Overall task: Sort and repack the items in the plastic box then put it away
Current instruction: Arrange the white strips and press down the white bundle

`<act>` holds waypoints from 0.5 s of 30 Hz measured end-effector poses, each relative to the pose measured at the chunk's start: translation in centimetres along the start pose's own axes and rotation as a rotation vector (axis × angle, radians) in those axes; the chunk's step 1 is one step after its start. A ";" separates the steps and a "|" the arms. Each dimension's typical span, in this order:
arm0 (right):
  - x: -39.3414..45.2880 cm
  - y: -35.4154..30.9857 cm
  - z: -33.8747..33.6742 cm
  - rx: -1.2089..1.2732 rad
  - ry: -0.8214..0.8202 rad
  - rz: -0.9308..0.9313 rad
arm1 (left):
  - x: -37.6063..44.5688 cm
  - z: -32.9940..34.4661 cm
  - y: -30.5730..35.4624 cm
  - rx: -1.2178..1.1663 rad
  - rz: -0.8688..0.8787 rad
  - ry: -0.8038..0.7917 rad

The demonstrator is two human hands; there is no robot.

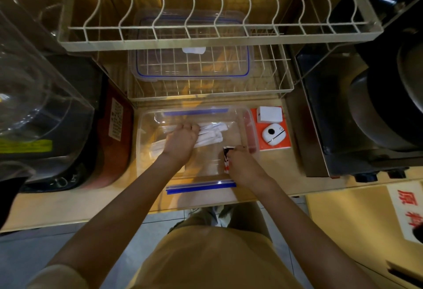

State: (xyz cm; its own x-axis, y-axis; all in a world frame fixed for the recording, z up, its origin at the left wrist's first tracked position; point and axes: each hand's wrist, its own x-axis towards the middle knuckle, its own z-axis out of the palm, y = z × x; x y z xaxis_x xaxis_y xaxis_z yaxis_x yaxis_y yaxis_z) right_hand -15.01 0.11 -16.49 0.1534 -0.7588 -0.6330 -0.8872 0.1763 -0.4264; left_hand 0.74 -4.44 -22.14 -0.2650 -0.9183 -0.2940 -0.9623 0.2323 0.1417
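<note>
A clear plastic box (146,156) with blue latches stands on the counter in front of me. Inside it, my left hand (180,142) is closed over a bundle of white paper-wrapped packets (211,134) lying across the box's middle. More white packets (156,147) show to the left of that hand. My right hand (242,165) is at the box's right side, pinching a small red, white and black sachet (227,160) held upright. The box's clear lid (192,60), with a blue seal, rests on the lower wire rack behind.
A two-tier wire dish rack (219,34) stands behind the box. An orange carton with a white device and a white block (271,128) touches the box's right side. A dark appliance (57,117) is at the left, a black pot on a stove (377,110) at the right.
</note>
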 end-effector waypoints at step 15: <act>-0.1 -0.6 0.3 0.634 0.258 -0.064 | 0.3 -3.0 0.6 -0.534 -0.104 0.040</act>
State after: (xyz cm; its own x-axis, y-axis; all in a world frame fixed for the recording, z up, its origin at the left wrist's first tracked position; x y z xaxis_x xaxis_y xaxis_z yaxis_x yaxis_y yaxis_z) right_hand -14.34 0.30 -16.37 0.0186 -0.8912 -0.4533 -0.4417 0.3994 -0.8033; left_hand 0.30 -5.57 -19.37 -0.1578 -0.9416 -0.2975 -0.8150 -0.0459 0.5777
